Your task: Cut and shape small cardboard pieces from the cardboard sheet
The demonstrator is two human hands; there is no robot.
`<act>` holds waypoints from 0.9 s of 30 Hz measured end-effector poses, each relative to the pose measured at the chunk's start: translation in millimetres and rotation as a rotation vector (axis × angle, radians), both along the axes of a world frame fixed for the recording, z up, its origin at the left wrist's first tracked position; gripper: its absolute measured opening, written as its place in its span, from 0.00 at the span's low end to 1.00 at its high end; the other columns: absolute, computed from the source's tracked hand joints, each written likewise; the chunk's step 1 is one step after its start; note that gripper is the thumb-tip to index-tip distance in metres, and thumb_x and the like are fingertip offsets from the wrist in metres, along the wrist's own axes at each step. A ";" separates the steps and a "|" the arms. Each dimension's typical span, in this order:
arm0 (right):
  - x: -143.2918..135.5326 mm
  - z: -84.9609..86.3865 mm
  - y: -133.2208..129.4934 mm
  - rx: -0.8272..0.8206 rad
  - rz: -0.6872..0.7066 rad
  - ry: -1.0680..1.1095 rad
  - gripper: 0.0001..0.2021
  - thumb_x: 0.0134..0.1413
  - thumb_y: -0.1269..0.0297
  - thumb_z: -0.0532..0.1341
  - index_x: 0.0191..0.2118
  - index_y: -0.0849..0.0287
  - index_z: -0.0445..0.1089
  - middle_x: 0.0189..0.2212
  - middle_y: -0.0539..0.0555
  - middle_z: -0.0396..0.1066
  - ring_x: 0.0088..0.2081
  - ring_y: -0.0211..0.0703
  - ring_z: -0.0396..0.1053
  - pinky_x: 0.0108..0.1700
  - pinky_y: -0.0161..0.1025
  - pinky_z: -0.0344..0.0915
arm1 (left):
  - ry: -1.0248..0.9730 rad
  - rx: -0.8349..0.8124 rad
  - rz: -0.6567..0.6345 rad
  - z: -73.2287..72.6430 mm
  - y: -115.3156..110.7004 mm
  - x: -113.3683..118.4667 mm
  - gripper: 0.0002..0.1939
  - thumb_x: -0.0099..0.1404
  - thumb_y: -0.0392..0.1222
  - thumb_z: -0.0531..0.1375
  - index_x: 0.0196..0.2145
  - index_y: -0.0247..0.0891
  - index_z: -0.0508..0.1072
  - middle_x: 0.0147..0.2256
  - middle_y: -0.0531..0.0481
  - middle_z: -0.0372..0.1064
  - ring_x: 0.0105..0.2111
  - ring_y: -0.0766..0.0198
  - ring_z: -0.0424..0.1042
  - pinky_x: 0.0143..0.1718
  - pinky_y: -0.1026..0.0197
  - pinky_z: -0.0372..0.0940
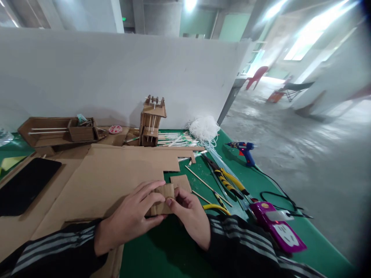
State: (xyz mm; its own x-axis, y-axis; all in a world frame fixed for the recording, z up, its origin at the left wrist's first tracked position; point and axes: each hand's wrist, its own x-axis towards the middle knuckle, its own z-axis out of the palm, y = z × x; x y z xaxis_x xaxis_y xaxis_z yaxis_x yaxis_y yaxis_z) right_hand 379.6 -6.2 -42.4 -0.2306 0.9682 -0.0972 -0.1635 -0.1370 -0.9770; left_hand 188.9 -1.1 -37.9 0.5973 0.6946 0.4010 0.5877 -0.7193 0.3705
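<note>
Between my two hands is a small folded cardboard piece (162,207), brown with a crease across it. My left hand (136,208) grips it from the left, thumb below and fingers over the top. At its right edge my right hand (191,212) pinches it, with the thumb on the near face and the other fingers curled behind. Just beyond lies a small loose cardboard square (181,182). A large cardboard sheet (124,166) with a stepped cut edge spreads under and past my left hand.
Right of my hands lie yellow-black pliers (228,181), wooden sticks (199,177) and a purple power strip (278,226). A blue glue gun (245,148) rests near the table's right edge. Behind stand a cardboard model (152,119) and white string (204,129). A black phone-like slab (29,185) lies left.
</note>
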 end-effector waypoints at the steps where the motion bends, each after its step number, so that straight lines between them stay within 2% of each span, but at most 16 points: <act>1: -0.1 0.3 0.2 -0.003 -0.001 0.003 0.16 0.47 0.53 0.68 0.25 0.57 0.63 0.22 0.45 0.59 0.26 0.36 0.55 0.30 0.34 0.53 | -0.001 0.002 -0.001 0.0 0.2 -0.2 0.12 0.62 0.40 0.63 0.43 0.43 0.67 0.58 0.40 0.64 0.58 0.51 0.64 0.56 0.48 0.65; 9: 1.3 6.1 1.6 -0.071 0.062 0.039 0.16 0.45 0.50 0.69 0.29 0.58 0.70 0.24 0.47 0.65 0.26 0.37 0.60 0.33 0.36 0.61 | -0.030 0.011 0.013 3.5 2.2 -2.5 0.13 0.62 0.41 0.64 0.43 0.43 0.67 0.58 0.40 0.65 0.58 0.51 0.64 0.56 0.49 0.64; 13: 4.1 2.0 3.2 -0.107 -0.024 0.033 0.15 0.48 0.49 0.66 0.30 0.58 0.72 0.25 0.47 0.65 0.28 0.39 0.63 0.34 0.36 0.62 | -0.033 0.054 0.018 7.0 4.2 -4.8 0.12 0.63 0.42 0.63 0.42 0.42 0.65 0.58 0.39 0.65 0.58 0.52 0.64 0.56 0.50 0.64; 17: 8.0 0.4 8.9 -0.107 -0.030 0.016 0.14 0.52 0.53 0.61 0.34 0.59 0.73 0.26 0.49 0.68 0.29 0.41 0.66 0.36 0.38 0.64 | -0.058 0.094 0.027 10.9 6.5 -7.6 0.12 0.63 0.43 0.63 0.42 0.41 0.65 0.57 0.39 0.65 0.58 0.53 0.64 0.55 0.51 0.64; 20: 15.0 9.3 12.4 -0.057 0.013 -0.039 0.11 0.53 0.57 0.60 0.36 0.59 0.73 0.29 0.51 0.71 0.32 0.43 0.68 0.38 0.40 0.64 | -0.071 0.103 0.042 17.2 7.3 -9.4 0.13 0.62 0.43 0.64 0.42 0.41 0.66 0.57 0.39 0.66 0.58 0.53 0.65 0.55 0.51 0.65; 22: 25.3 18.0 11.4 0.070 0.079 -0.241 0.09 0.56 0.61 0.57 0.37 0.58 0.71 0.32 0.53 0.73 0.34 0.45 0.69 0.39 0.42 0.64 | -0.085 0.117 0.055 23.1 7.3 -10.3 0.13 0.62 0.43 0.64 0.42 0.41 0.66 0.57 0.39 0.67 0.57 0.53 0.66 0.54 0.52 0.65; 25: 51.4 26.3 0.8 0.408 0.147 -0.889 0.10 0.54 0.71 0.53 0.38 0.57 0.70 0.36 0.55 0.73 0.40 0.51 0.69 0.44 0.48 0.63 | -0.103 0.144 0.071 32.1 6.8 -11.8 0.13 0.62 0.43 0.64 0.42 0.42 0.66 0.56 0.39 0.67 0.56 0.53 0.67 0.54 0.51 0.65; 27: 73.2 24.9 -12.7 0.445 0.152 -1.263 0.10 0.55 0.72 0.52 0.38 0.58 0.70 0.36 0.58 0.73 0.41 0.56 0.69 0.43 0.52 0.63 | -0.105 0.160 0.082 37.0 6.4 -13.2 0.13 0.62 0.43 0.64 0.42 0.41 0.66 0.56 0.39 0.67 0.57 0.53 0.67 0.55 0.51 0.64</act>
